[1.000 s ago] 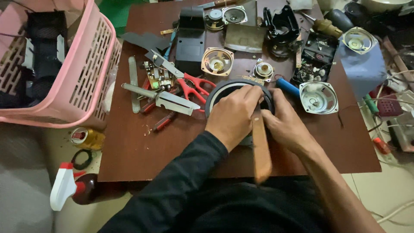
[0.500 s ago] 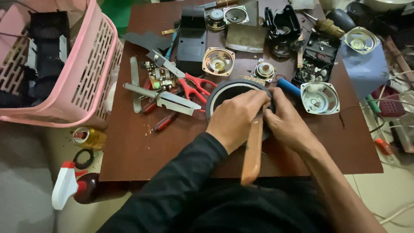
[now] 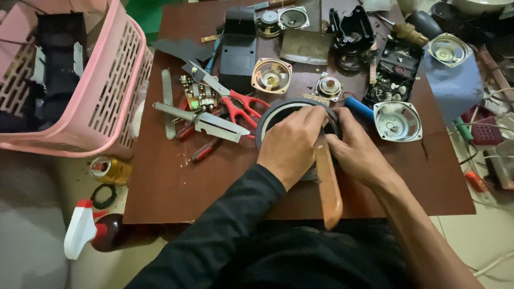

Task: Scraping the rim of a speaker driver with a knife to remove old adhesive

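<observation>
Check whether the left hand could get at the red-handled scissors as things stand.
Probably yes: the scissors lie uncovered on the table just left of the left hand, nothing between them, though that hand rests on the round black speaker.

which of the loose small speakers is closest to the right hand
The square silver-framed speaker, just beyond the right hand; the gold-coned round speaker and others lie farther up the table.

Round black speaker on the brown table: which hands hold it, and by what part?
Both hands grip the round black speaker at its near rim: left hand, right hand. A wooden-handled tool sits between them.
</observation>
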